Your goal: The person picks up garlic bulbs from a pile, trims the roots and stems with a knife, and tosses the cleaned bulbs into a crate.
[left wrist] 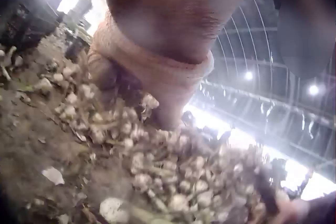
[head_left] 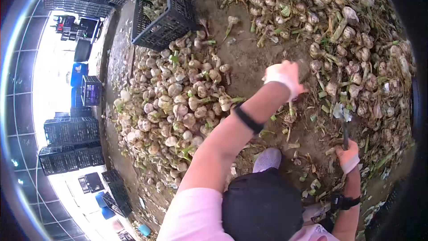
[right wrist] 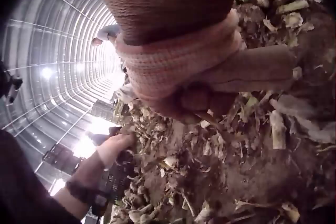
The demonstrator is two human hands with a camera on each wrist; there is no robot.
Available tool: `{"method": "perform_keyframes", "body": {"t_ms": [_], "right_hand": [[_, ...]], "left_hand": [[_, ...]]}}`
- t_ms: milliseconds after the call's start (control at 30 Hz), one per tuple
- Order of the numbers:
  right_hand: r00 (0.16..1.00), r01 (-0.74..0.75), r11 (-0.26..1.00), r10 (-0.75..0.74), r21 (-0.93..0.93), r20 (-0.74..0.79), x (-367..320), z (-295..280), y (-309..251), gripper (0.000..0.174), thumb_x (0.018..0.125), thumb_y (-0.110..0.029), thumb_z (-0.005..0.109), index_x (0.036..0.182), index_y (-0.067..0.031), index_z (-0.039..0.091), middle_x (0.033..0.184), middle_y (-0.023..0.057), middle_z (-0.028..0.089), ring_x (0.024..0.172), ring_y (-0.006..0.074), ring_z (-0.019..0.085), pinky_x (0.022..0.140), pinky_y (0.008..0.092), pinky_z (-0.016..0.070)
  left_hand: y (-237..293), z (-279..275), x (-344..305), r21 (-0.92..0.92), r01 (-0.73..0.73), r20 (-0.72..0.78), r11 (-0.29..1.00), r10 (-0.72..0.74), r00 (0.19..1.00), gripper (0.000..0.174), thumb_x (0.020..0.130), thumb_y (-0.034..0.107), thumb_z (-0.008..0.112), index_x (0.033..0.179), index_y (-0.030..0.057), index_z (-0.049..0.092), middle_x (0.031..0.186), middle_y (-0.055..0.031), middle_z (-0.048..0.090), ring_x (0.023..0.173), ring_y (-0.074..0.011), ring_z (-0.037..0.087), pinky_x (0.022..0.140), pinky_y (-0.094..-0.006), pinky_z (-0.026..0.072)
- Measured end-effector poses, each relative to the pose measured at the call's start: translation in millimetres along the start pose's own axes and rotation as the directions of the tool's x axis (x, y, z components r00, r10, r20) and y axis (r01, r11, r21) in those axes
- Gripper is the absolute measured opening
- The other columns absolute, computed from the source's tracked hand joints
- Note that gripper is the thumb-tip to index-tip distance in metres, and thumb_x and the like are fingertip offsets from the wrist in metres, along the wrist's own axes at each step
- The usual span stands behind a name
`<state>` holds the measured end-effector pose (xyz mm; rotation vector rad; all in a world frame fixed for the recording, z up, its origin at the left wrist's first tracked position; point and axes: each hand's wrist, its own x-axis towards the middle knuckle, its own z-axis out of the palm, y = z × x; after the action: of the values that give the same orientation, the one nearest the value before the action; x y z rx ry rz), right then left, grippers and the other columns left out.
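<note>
In the head view my left hand [head_left: 283, 76], a pale wrap round its palm, hangs over bare soil between two garlic heaps. Its thumb stands apart from the fingers. A garlic bulb [left wrist: 149, 103] shows near those fingers in the left wrist view. My right hand [head_left: 348, 155], low at the right, grips a tool with a pale wooden handle [right wrist: 257, 69]. From this grip a dark narrow shaft [head_left: 345, 134] points up toward the right heap [head_left: 356, 71], overlapping whitish scraps [head_left: 342, 112] there. The left heap [head_left: 178, 102] holds loose bulbs with short stems.
A black slatted crate [head_left: 165, 13] stands beyond the left heap. More black crates [head_left: 71, 131] are stacked along the left side, near a blue container [head_left: 78, 75]. Cut stems and leaf scraps litter the soil around my shoe [head_left: 267, 159]. Another person [right wrist: 107, 32] appears far back.
</note>
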<state>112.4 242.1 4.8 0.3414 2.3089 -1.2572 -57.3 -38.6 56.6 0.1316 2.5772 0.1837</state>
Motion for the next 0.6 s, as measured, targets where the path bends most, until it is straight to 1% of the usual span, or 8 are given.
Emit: {"method": "perform_keyframes", "body": {"t_ms": [100, 167, 200, 267, 367, 467, 567, 600], "right_hand": [[0.995, -0.052, 0.996, 0.058, 0.068, -0.085, 0, -1, 42, 0.019, 0.078, -0.008, 0.063, 0.094, 0.0018, 0.065, 0.081, 0.0093, 0.066, 0.073, 0.0165, 0.059, 0.071, 0.0298, 0.0469], [0.947, 0.027, 1.0, -0.027, -0.003, -0.321, -11, -1, 44, 0.022, 0.078, -0.008, 0.063, 0.097, 0.002, 0.064, 0.083, 0.0092, 0.066, 0.074, 0.0178, 0.06, 0.072, 0.0308, 0.0471], [0.955, -0.204, 0.978, 0.191, -0.036, -0.229, -11, -5, 42, 0.022, 0.078, -0.01, 0.063, 0.097, 0.0017, 0.064, 0.085, 0.0106, 0.067, 0.08, 0.0195, 0.061, 0.076, 0.0318, 0.0467], [0.973, -0.084, 0.995, 0.071, -0.049, -0.218, -19, -1, 5, 0.023, 0.078, -0.013, 0.063, 0.096, 0.0018, 0.064, 0.084, 0.0128, 0.066, 0.078, 0.0198, 0.061, 0.076, 0.0324, 0.0469], [0.981, -0.061, 0.998, 0.063, 0.016, -0.185, -12, 7, 21, 0.026, 0.077, -0.015, 0.063, 0.096, 0.0032, 0.063, 0.071, 0.0116, 0.062, 0.068, 0.0145, 0.059, 0.063, 0.0313, 0.0473], [0.988, -0.082, 0.992, 0.093, 0.098, -0.121, -11, 11, 2, 0.027, 0.078, -0.015, 0.063, 0.099, 0.0022, 0.063, 0.076, 0.0148, 0.064, 0.07, 0.0171, 0.06, 0.068, 0.0303, 0.0487], [0.991, 0.055, 0.976, -0.079, -0.211, -0.106, -2, 13, -16, 0.026, 0.078, -0.015, 0.061, 0.1, -0.0013, 0.065, 0.084, 0.0169, 0.066, 0.077, 0.0265, 0.065, 0.073, 0.0326, 0.0512], [0.994, 0.063, 0.955, -0.087, -0.291, -0.068, -1, 12, -28, 0.026, 0.077, -0.016, 0.061, 0.099, -0.0031, 0.065, 0.092, 0.0165, 0.066, 0.086, 0.0323, 0.063, 0.079, 0.0362, 0.0509]], "left_hand": [[3, 41, 41, 0.25, -0.235, 0.381, 0.939, 0.127, 0.916, 0.04, 0.077, 0.036, 0.064, 0.102, 0.0046, 0.067, 0.104, -0.013, 0.066, 0.099, -0.0267, 0.063, 0.08, -0.0384, 0.05], [2, 53, 35, 0.225, -0.202, 0.307, 0.953, 0.127, 0.943, 0.032, 0.076, 0.027, 0.061, 0.1, 0.0062, 0.069, 0.104, -0.0127, 0.067, 0.096, -0.0278, 0.065, 0.079, -0.0376, 0.0509], [-2, 58, 36, 0.256, -0.201, 0.365, 0.946, 0.098, 0.926, 0.033, 0.075, 0.024, 0.059, 0.101, 0.0064, 0.069, 0.104, -0.0138, 0.067, 0.095, -0.0283, 0.065, 0.079, -0.0379, 0.0513], [-11, 49, 19, 0.29, -0.188, 0.404, 0.938, 0.058, 0.913, 0.037, 0.072, 0.029, 0.062, 0.1, 0.0054, 0.068, 0.103, -0.0147, 0.067, 0.097, -0.0277, 0.065, 0.081, -0.0404, 0.0516], [-43, 70, 14, 0.194, -0.091, 0.292, 0.977, 0.031, 0.956, 0.052, 0.07, 0.033, 0.068, 0.112, 0.004, 0.057, 0.103, -0.0162, 0.065, 0.097, -0.0328, 0.062, 0.084, -0.0392, 0.0492], [-52, 76, -17, -0.37, -0.048, 0.143, 0.928, 0.108, 0.984, 0.06, 0.071, 0.032, 0.075, 0.119, 0.0042, 0.05, 0.11, -0.0142, 0.063, 0.099, -0.0293, 0.061, 0.087, -0.0356, 0.0475], [-54, 105, -35, -0.929, -0.096, -0.011, 0.357, 0.231, 0.973, 0.057, 0.078, 0.02, 0.071, 0.127, 0.0068, 0.044, 0.116, -0.0088, 0.06, 0.1, -0.0258, 0.059, 0.091, -0.0382, 0.0456], [-45, 95, -40, -0.833, 0.403, 0.345, -0.379, 0.213, 0.914, 0.048, 0.093, 0.042, 0.046, 0.128, 0.0078, 0.043, 0.133, -0.0119, 0.046, 0.119, -0.0317, 0.045, 0.101, -0.0514, 0.0342]]}}
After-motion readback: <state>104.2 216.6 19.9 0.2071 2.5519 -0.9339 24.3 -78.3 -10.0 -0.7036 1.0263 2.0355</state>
